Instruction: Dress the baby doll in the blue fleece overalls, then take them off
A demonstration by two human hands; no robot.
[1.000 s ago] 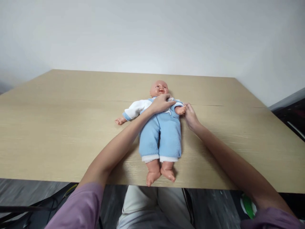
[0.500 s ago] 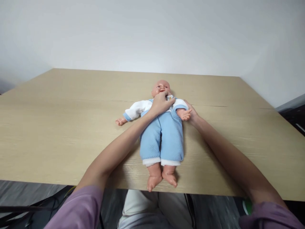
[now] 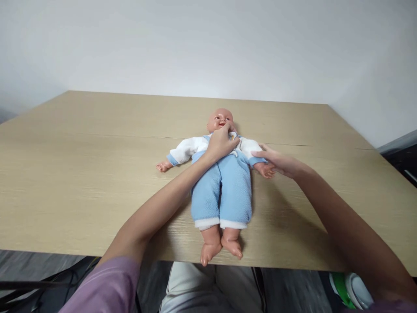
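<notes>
A baby doll (image 3: pixel 221 187) in blue overalls and a white top with blue cuffs lies on its back on the wooden table, its feet at the near edge. My left hand (image 3: pixel 222 141) is closed on the doll's upper chest, just under the chin; some of its fingers are hidden. To the right, my right hand (image 3: pixel 276 161) grips the doll's arm near the blue cuff, thumb over the sleeve and fingers behind it. The doll's other arm (image 3: pixel 184 150) stretches out to the left on the tabletop.
The table (image 3: pixel 81 174) reaches back to a pale wall (image 3: pixel 195 48). A dark object (image 3: pixel 402 161) stands past its right edge. Below the front edge are a green and white container (image 3: pixel 350 289) at right and black cables (image 3: pixel 58 282) at left.
My right hand has moved outward to the right and taken the doll's arm at the cuff, swinging that arm away from the body. My left hand has stayed on the chest.
</notes>
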